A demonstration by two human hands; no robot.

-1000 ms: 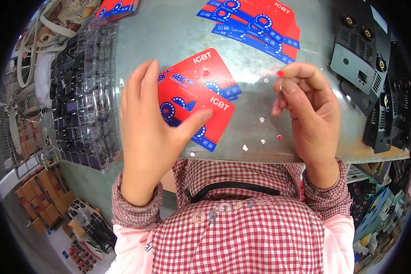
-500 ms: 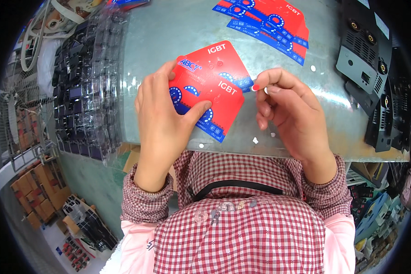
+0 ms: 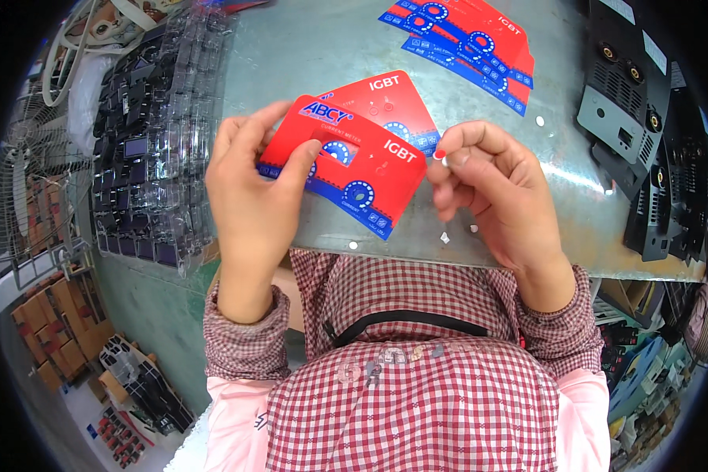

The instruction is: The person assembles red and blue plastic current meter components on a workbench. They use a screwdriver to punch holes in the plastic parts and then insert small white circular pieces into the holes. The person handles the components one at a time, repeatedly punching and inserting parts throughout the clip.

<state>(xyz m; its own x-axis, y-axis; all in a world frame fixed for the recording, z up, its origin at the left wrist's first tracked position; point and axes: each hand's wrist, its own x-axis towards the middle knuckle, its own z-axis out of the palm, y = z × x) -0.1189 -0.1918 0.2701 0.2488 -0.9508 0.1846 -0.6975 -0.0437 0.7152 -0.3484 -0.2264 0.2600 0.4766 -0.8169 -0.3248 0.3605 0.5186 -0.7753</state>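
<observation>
My left hand [image 3: 253, 185] grips a red and blue printed panel label [image 3: 397, 177] by its left side, thumb on top. The label has a rectangular cutout and round dial rings. Behind it, a second matching label [image 3: 401, 98] fans out toward the far side, partly covered. My right hand [image 3: 507, 189] is closed in a pinch just off the labels' right edge. Between its thumb and index finger is a tiny red-and-white scrap [image 3: 442, 160], partly hidden by the fingertips.
More red and blue labels [image 3: 480, 59] lie overlapped at the far side of the metal table [image 3: 307, 59]. Stacked clear trays with dark square parts [image 3: 134, 157] stand at left. Dark vented panels [image 3: 621, 110] lean at right. Small white scraps [image 3: 445, 237] dot the table.
My left hand has shifted left and turned the front label, so more of its face and cutout shows. The right hand keeps its pinch close to the same place.
</observation>
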